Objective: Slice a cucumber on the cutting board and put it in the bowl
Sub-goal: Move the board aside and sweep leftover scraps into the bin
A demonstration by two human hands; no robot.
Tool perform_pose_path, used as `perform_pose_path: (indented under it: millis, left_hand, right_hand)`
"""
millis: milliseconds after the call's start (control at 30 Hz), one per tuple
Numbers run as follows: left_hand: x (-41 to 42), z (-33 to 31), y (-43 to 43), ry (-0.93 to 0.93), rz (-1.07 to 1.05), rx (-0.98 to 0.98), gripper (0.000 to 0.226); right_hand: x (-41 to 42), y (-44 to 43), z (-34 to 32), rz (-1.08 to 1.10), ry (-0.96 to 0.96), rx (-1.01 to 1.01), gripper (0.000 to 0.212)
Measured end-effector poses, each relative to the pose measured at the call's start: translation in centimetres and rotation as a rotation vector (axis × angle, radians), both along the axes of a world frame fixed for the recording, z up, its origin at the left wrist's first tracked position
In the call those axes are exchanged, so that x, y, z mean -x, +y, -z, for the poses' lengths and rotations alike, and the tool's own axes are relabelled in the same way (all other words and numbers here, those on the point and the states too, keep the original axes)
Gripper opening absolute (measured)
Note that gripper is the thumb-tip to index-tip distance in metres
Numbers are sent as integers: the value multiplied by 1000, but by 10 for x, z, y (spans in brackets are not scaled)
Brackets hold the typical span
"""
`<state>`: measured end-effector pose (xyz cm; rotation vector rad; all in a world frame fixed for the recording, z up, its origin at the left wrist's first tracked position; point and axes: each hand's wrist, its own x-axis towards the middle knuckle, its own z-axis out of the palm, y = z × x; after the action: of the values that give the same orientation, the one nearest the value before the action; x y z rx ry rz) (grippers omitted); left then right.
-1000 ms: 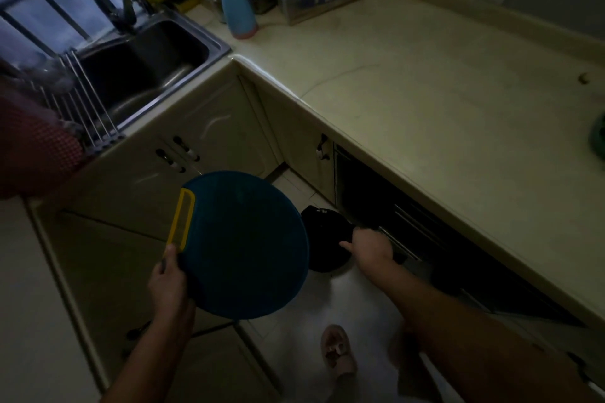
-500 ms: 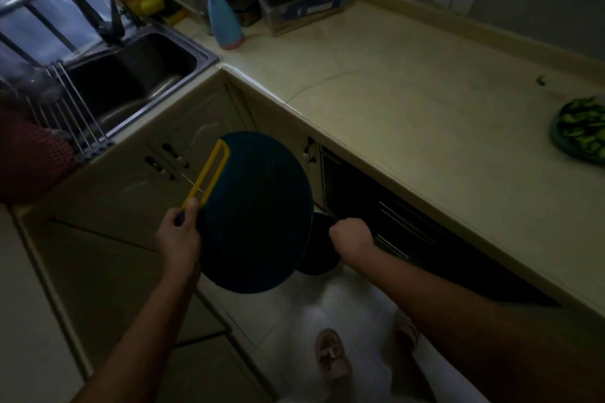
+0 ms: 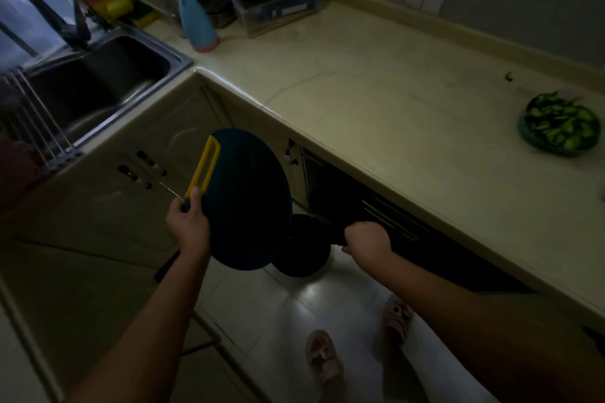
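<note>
A round dark-blue cutting board (image 3: pixel 248 199) with a yellow handle is held tilted on edge over the floor, in front of the corner cabinet. My left hand (image 3: pixel 188 222) grips the board at the lower end of that handle; a thin bright line sticks out beside the hand. My right hand (image 3: pixel 366 240) is curled into a fist low in front of the dark cabinet opening, next to a round black bin (image 3: pixel 302 252). What its fingers hold is lost in the dark. A green bowl (image 3: pixel 561 126) of sliced cucumber stands on the counter at far right.
The beige L-shaped counter (image 3: pixel 376 101) runs from the steel sink (image 3: pixel 98 82) at left to the right edge. A blue spray bottle (image 3: pixel 196 26) and a clear box (image 3: pixel 278 10) stand at the back corner. A small dark scrap (image 3: pixel 509 76) lies near the bowl. My slippered feet are on the white tile floor.
My left hand has lifted the board and turned it more on edge. My right hand has drawn back from the bin and curled into a fist. The view swung right, showing the bowl.
</note>
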<state>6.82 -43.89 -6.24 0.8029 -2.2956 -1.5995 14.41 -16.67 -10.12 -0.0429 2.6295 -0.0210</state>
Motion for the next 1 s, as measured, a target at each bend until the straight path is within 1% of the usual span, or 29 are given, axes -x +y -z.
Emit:
perform_pose_path:
  millis: [100, 233, 267, 400, 467, 533, 633, 733, 800, 867, 900, 967, 1000]
  left_hand:
    - [3, 7, -8, -62, -106, -27, 38]
    - [2, 9, -21, -156, -242, -179, 32]
    - [2, 9, -24, -173, -265, -228, 29]
    - [-9, 5, -48, -313, -329, -479, 32]
    - [-15, 13, -66, -339, -264, -619, 33]
    - [-26, 8, -71, -356, -203, -696, 33]
    - [-44, -12, -58, -412, -88, -701, 33]
    - [-45, -28, -40, -424, -5, -695, 43]
    - [-41, -36, -28, -416, 29, -715, 44]
    - [-36, -39, -15, -451, 60, -840, 44]
    - [-33, -42, -7, -462, 76, -899, 42]
    - [-22, -46, 11, -446, 139, -901, 39]
    - [-18, -47, 25, -431, 183, -887, 40]
  right_hand:
    - [-6, 10, -1, 239, -76, 122, 35]
    - [-15, 18, 0, 461, -132, 287, 48]
    - [-17, 19, 0, 501, -149, 339, 49]
    - [-20, 20, -6, 672, -189, 575, 43]
    - [-24, 21, -16, 771, -187, 710, 41]
    - [-28, 23, -29, 785, -150, 789, 41]
    - [-29, 20, -52, 807, -71, 934, 35]
    - [-22, 16, -82, 840, 24, 1050, 28]
    - [-17, 16, -99, 854, 86, 1108, 30]
    - [-15, 24, -113, 877, 162, 1157, 31]
    - [-16, 30, -119, 891, 198, 1188, 27]
    - [-22, 47, -129, 918, 277, 1239, 18]
    - [-25, 57, -133, 932, 322, 1231, 16]
